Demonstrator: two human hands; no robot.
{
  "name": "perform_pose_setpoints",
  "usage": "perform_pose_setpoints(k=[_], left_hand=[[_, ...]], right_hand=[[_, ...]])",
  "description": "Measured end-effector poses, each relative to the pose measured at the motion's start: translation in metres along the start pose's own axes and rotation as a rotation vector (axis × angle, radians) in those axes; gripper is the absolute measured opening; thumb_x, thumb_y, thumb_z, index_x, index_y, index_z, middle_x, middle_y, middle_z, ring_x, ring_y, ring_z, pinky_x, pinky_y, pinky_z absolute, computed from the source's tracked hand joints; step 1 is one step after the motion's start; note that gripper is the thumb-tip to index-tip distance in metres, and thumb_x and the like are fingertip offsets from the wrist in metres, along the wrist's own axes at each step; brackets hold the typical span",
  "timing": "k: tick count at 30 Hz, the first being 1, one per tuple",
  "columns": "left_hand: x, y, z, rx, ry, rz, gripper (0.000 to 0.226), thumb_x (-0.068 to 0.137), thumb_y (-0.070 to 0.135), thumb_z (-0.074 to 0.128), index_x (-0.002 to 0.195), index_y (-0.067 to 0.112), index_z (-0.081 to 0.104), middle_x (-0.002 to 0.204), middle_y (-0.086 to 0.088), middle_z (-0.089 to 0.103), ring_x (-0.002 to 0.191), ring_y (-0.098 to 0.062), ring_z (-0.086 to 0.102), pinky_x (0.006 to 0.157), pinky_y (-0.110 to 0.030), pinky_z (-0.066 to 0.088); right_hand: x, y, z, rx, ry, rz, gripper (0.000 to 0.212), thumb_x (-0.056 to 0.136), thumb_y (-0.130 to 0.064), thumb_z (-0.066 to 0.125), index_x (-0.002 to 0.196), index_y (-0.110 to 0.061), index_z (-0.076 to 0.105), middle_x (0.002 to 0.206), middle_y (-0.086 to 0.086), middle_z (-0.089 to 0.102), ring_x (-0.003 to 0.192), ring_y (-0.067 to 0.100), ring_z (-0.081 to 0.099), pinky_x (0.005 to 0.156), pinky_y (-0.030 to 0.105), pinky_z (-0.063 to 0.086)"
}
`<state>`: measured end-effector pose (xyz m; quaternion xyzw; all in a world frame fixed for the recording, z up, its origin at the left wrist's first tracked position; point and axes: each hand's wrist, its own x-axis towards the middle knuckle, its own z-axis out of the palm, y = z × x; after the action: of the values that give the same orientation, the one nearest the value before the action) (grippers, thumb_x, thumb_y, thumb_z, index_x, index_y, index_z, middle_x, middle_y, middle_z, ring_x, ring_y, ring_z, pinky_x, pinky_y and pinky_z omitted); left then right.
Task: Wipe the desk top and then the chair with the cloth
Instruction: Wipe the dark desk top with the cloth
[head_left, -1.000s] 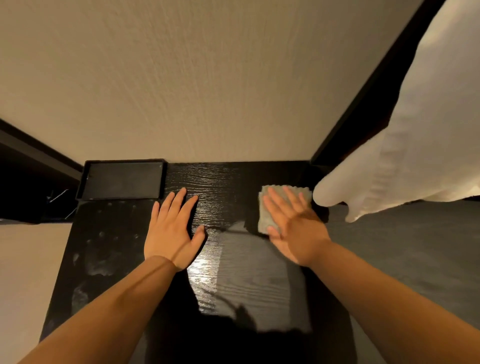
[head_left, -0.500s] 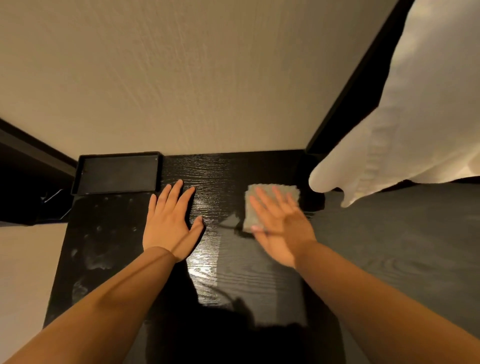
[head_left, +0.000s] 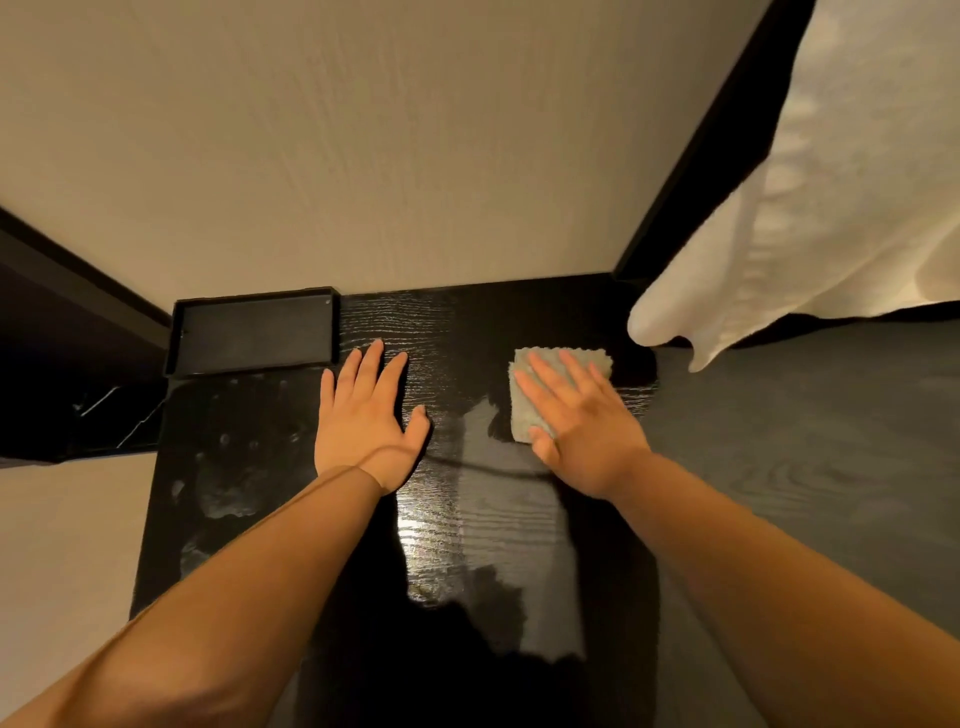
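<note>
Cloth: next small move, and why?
Probably sweep the cloth left under the right hand, toward the smudged patch of desk top below the tray. The left hand lies flat between, so it likely lifts first.

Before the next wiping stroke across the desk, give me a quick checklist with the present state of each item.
1. Cloth flat under the right hand: ok.
2. Left hand flat on the desk top, bracing, apart from the cloth: ok.
3. Left part of the desk wiped: not ok, smudges show there.
4. Black tray at the back left corner, in the way of wiping there: not ok.
5. White fabric hanging at the right, clear of the cloth: ok.
6. Chair ready for wiping: cannot tell, it is not in view.
</note>
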<state>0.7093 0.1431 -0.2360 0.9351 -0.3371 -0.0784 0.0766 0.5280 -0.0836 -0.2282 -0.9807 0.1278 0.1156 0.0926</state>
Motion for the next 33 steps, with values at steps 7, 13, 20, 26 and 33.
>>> perform_pose_setpoints(k=[7, 13, 20, 26, 33], left_hand=[[-0.003, -0.002, 0.004, -0.020, 0.025, 0.002, 0.072, 0.096, 0.056, 0.041, 0.162, 0.029, 0.033, 0.173, -0.001, 0.021, 0.160, -0.025, 0.012, 0.130, -0.054, 0.007], [-0.002, -0.003, 0.004, -0.005, 0.022, 0.007, 0.071, 0.098, 0.055, 0.040, 0.163, 0.029, 0.030, 0.174, -0.002, 0.019, 0.161, -0.025, 0.010, 0.130, -0.055, 0.007], [-0.012, 0.000, 0.001, -0.014, -0.049, -0.006, 0.068, 0.104, 0.051, 0.036, 0.166, 0.027, 0.023, 0.175, -0.004, 0.013, 0.161, -0.029, 0.007, 0.130, -0.053, 0.007], [-0.059, -0.002, 0.004, 0.008, -0.130, 0.012, 0.069, 0.104, 0.048, 0.038, 0.167, 0.028, 0.019, 0.176, -0.002, 0.004, 0.162, -0.026, 0.000, 0.131, -0.045, 0.001], [-0.071, -0.012, 0.005, 0.035, -0.181, 0.082, 0.072, 0.101, 0.051, 0.028, 0.168, 0.027, 0.011, 0.176, -0.002, -0.005, 0.161, -0.026, -0.009, 0.131, -0.046, -0.003]], right_hand=[[0.004, 0.013, 0.001, 0.069, 0.016, 0.481, 0.076, 0.095, -0.049, 0.026, 0.163, -0.028, -0.001, 0.171, 0.001, -0.004, 0.154, 0.039, 0.003, 0.124, 0.058, 0.002], [0.007, -0.067, 0.012, -0.020, -0.034, 0.137, 0.073, 0.097, -0.051, 0.020, 0.161, -0.031, -0.010, 0.170, -0.004, -0.014, 0.155, 0.032, -0.016, 0.125, 0.051, -0.011], [-0.006, 0.012, 0.004, 0.021, 0.056, 0.129, 0.075, 0.090, -0.051, 0.040, 0.159, -0.020, 0.033, 0.164, 0.010, 0.032, 0.149, 0.042, 0.029, 0.118, 0.062, 0.029], [0.000, -0.067, 0.009, 0.024, 0.012, 0.359, 0.075, 0.100, -0.047, 0.022, 0.163, -0.020, -0.008, 0.170, 0.007, -0.015, 0.154, 0.041, -0.014, 0.126, 0.052, -0.005], [-0.011, -0.052, 0.021, 0.001, 0.016, -0.017, 0.074, 0.093, -0.050, 0.032, 0.162, -0.023, 0.024, 0.170, 0.004, 0.018, 0.155, 0.037, 0.014, 0.124, 0.056, 0.019]])
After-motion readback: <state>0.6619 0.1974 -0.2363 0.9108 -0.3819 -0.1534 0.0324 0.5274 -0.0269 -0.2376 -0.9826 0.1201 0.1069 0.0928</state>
